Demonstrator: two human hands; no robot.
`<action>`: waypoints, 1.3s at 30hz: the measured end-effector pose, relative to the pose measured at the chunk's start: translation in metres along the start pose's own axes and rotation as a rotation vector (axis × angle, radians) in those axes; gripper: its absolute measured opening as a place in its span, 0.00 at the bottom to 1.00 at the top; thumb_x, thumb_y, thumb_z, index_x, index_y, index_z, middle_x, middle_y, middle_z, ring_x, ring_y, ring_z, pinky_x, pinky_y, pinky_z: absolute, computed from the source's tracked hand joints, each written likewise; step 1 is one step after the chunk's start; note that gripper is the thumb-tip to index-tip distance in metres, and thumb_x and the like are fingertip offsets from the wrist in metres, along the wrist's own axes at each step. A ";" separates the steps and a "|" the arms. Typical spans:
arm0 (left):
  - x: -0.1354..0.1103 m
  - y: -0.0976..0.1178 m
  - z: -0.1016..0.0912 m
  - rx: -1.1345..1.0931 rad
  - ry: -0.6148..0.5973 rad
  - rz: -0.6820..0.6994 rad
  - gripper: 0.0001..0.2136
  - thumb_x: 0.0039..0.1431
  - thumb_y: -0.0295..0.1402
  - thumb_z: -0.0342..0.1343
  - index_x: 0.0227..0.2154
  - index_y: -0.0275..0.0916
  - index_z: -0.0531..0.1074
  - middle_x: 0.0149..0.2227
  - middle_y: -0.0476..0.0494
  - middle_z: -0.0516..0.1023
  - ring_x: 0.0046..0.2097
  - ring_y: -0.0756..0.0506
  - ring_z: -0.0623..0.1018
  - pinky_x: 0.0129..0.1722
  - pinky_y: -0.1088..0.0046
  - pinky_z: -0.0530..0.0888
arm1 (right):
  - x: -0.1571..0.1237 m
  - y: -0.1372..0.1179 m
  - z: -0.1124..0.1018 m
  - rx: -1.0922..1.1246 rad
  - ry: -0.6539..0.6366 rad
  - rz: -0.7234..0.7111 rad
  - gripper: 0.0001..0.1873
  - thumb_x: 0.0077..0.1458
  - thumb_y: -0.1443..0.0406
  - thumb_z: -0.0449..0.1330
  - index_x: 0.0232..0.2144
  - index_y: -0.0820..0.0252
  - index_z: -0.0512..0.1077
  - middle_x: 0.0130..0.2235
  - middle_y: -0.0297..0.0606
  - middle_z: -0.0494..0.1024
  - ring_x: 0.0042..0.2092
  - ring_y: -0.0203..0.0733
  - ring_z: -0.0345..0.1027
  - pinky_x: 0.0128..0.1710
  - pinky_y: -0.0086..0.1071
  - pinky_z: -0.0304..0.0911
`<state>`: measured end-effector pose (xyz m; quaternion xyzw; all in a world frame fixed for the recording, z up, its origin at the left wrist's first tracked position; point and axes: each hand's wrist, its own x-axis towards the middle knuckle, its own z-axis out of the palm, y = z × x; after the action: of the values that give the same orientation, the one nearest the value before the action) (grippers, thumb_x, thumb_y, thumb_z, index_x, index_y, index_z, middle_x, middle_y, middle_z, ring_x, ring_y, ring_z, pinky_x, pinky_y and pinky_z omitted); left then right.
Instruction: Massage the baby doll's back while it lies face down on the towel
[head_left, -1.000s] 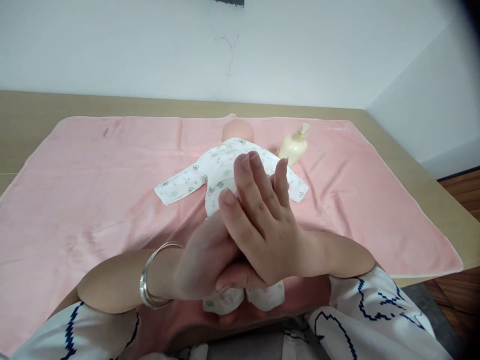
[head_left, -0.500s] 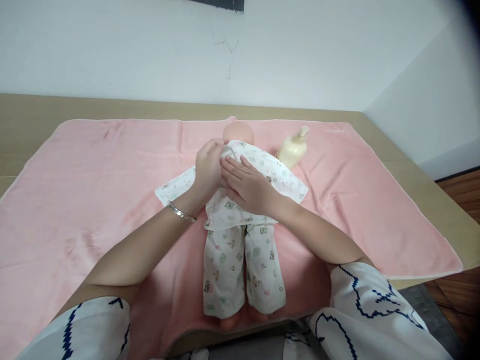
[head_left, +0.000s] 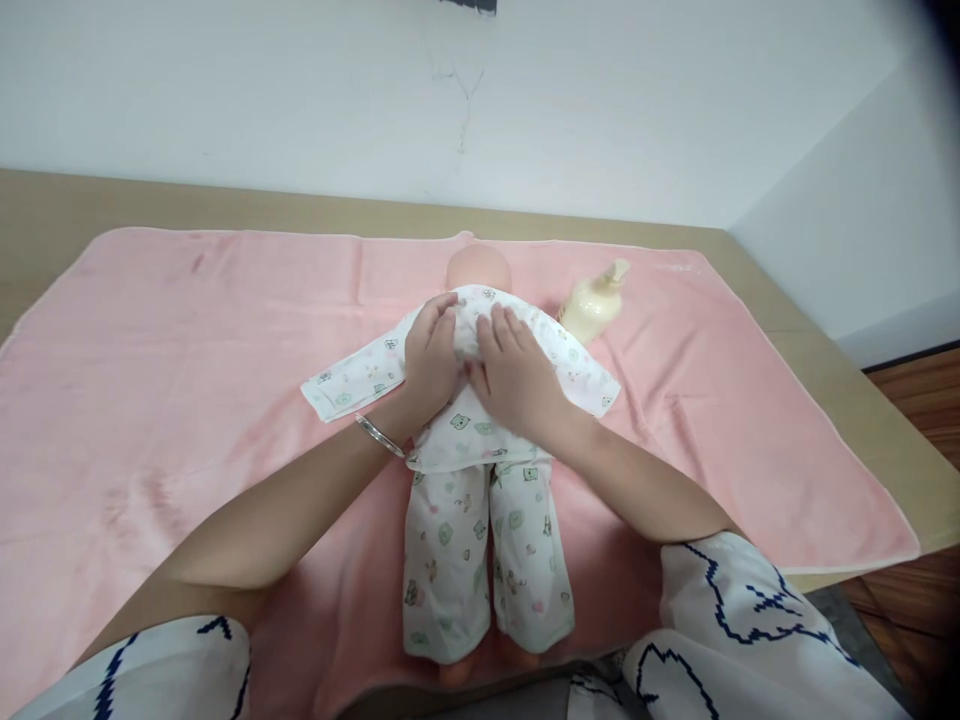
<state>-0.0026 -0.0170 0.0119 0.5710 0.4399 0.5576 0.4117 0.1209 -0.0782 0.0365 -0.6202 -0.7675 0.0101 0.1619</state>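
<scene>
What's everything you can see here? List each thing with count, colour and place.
Doll: one, pinkish, lying mid-blanket
Shirt: one, white with small prints, on the doll
Trousers: one pair, white with small prints, on the doll's legs
Bottle: one, cream, right of the doll's head
Blanket: one, pink, on the table
Table: one, light wood, under the blanket
Walls: two, whitish, behind and right
Dark strip: one, back wall, top edge
Floor: one, brown, lower right
Bangle: one, silvery, left wrist
Sleeves: two, white with blue lines, bottom corners
Left hand: one, bare, on the shirt
Right hand: one, bare, on the shirt
</scene>
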 end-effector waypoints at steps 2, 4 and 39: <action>-0.001 -0.001 0.000 -0.022 -0.014 -0.004 0.12 0.67 0.33 0.46 0.45 0.43 0.75 0.53 0.47 0.78 0.57 0.44 0.74 0.62 0.62 0.69 | -0.005 -0.006 -0.002 0.008 -0.033 -0.164 0.31 0.66 0.62 0.47 0.68 0.73 0.56 0.72 0.53 0.53 0.74 0.57 0.40 0.73 0.55 0.38; -0.001 0.000 0.000 -0.026 -0.021 -0.002 0.13 0.68 0.34 0.46 0.45 0.43 0.75 0.52 0.47 0.78 0.57 0.44 0.74 0.61 0.63 0.69 | -0.001 -0.002 -0.004 0.036 -0.085 -0.312 0.30 0.65 0.64 0.46 0.68 0.66 0.57 0.72 0.45 0.55 0.74 0.52 0.41 0.74 0.53 0.34; -0.010 -0.001 -0.006 0.602 -0.236 0.214 0.22 0.66 0.35 0.45 0.61 0.34 0.66 0.68 0.33 0.64 0.71 0.34 0.58 0.71 0.49 0.52 | 0.014 0.023 -0.001 0.043 -0.089 -0.015 0.36 0.63 0.60 0.51 0.68 0.74 0.53 0.72 0.57 0.51 0.74 0.60 0.40 0.73 0.56 0.40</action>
<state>-0.0083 -0.0265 0.0089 0.7706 0.4715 0.3727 0.2121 0.1407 -0.0598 0.0359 -0.6098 -0.7782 0.0530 0.1407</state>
